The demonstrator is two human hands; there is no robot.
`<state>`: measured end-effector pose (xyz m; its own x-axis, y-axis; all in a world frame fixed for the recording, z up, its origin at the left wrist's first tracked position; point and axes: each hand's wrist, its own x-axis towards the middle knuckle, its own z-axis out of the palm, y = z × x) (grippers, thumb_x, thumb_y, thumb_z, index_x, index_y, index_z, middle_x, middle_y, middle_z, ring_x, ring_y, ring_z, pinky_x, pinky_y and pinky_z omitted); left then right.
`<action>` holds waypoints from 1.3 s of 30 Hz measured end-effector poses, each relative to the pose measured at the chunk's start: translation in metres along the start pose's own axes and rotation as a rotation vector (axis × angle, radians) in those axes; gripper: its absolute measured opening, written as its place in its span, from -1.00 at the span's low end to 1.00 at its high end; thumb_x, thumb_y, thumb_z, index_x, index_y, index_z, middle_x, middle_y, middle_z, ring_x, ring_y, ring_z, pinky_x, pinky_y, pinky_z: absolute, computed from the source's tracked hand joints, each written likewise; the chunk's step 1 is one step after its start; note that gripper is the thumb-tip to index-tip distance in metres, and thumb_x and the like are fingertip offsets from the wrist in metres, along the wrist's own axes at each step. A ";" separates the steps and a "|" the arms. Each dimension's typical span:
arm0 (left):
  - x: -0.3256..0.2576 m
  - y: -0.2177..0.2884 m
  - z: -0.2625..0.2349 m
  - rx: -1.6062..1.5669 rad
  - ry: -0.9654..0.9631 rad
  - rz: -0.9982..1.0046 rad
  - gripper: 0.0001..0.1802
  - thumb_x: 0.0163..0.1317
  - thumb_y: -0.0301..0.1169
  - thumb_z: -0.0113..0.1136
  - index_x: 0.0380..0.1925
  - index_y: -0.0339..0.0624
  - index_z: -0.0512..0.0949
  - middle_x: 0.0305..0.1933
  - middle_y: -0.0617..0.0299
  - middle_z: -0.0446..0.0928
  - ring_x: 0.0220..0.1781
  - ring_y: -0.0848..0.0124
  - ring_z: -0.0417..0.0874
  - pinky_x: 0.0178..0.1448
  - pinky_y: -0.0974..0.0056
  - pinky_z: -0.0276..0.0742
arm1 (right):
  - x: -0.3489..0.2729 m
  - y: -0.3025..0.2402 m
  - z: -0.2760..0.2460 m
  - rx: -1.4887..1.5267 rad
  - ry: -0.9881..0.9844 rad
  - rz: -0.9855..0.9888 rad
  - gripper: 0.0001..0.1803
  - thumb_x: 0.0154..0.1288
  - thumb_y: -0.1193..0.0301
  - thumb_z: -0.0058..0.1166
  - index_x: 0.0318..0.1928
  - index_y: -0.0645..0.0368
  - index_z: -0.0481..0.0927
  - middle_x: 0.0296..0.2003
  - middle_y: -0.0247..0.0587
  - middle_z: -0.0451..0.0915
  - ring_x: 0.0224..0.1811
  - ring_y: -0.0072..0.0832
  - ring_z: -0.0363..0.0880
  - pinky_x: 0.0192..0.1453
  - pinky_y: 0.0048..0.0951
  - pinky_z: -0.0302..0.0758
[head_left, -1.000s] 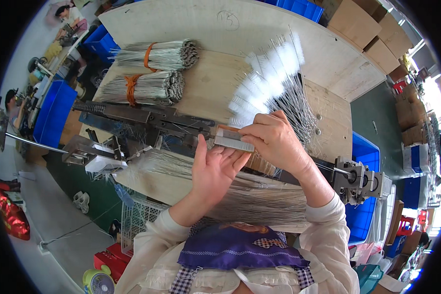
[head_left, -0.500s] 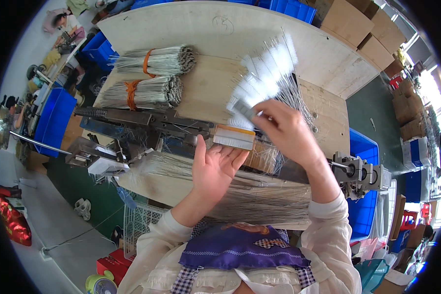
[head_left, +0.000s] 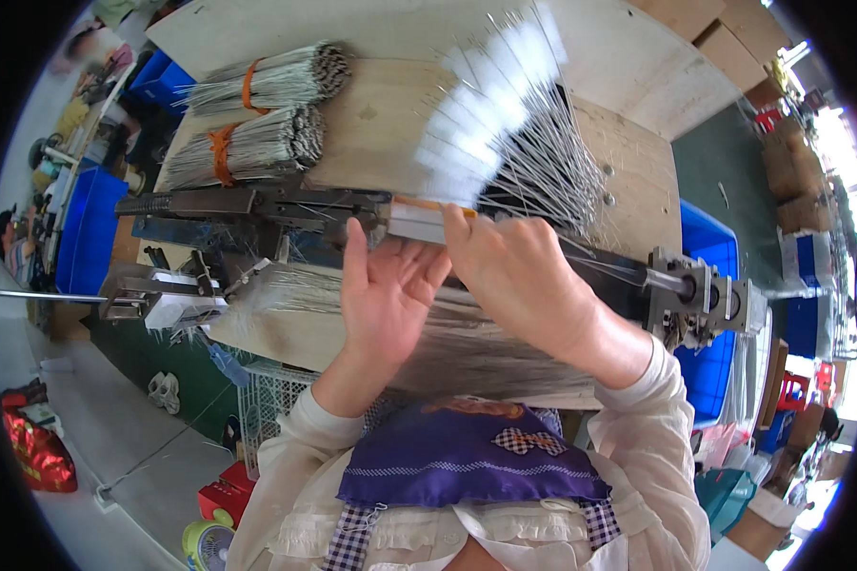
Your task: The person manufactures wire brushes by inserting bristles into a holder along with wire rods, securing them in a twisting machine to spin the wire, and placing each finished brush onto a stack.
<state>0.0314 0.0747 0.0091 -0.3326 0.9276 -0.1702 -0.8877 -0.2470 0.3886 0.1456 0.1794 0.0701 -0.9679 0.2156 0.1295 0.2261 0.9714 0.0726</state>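
Observation:
My left hand (head_left: 387, 300) is palm up with its fingers stretched out. Their tips lie just below a strip of white bristles (head_left: 415, 223), which has a yellow-orange upper edge and sits at the end of a dark metal machine bar (head_left: 300, 206). My right hand (head_left: 528, 276) is closed at the right end of that strip, its knuckles up. Whatever its fingertips pinch is hidden beneath them. Just beyond lies a fanned pile of white bristle brushes (head_left: 467, 124) with twisted wire stems (head_left: 554, 157).
Two bundles of wires (head_left: 274, 81) tied with orange bands lie at the far left. Loose wires (head_left: 476, 352) spread along the near bench edge. A metal fixture (head_left: 705, 290) stands right, above a blue crate (head_left: 709, 376). A raised wooden board (head_left: 381, 27) closes the back.
My right hand has come down and left from the brush pile to the bristle strip; the grey piece seen in it is out of sight. The whole view has shifted slightly.

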 end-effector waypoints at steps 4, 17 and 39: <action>0.002 0.003 -0.006 0.004 -0.027 0.003 -0.41 0.49 -0.02 -0.19 0.22 -0.35 0.29 0.34 -0.03 0.30 0.47 0.13 0.21 0.54 0.09 0.09 | 0.000 0.006 -0.001 0.024 0.041 -0.035 -0.68 -0.04 0.53 0.12 -0.22 0.42 0.44 -0.55 -0.23 0.55 -0.59 -0.45 0.62 -0.60 -0.48 0.45; -0.013 -0.067 -0.022 0.111 0.252 -0.050 -0.62 0.35 -0.45 0.05 0.15 -0.31 0.37 0.14 0.13 0.45 0.30 0.32 0.39 0.45 0.18 0.23 | -0.136 0.005 0.118 0.471 -0.155 0.239 -0.78 0.14 0.51 0.06 -0.15 0.16 0.47 -0.41 -0.10 0.62 -0.40 -0.09 0.63 -0.39 -0.10 0.52; -0.243 0.200 -0.258 2.022 1.683 0.545 -0.22 0.17 -0.39 0.26 0.40 -0.18 0.18 0.05 -0.27 0.54 0.06 -0.18 0.57 0.04 -0.04 0.49 | -0.146 0.075 0.020 1.301 1.226 0.294 -0.82 0.44 0.39 0.00 -0.23 0.20 0.32 -0.56 -0.29 0.32 -0.67 -0.63 0.17 -0.60 -0.59 0.13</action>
<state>-0.1475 -0.2723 -0.1058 -0.9278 -0.0746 0.3657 0.0505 0.9457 0.3210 0.3014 0.2223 0.0369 -0.1591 0.7727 0.6144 -0.4476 0.4983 -0.7425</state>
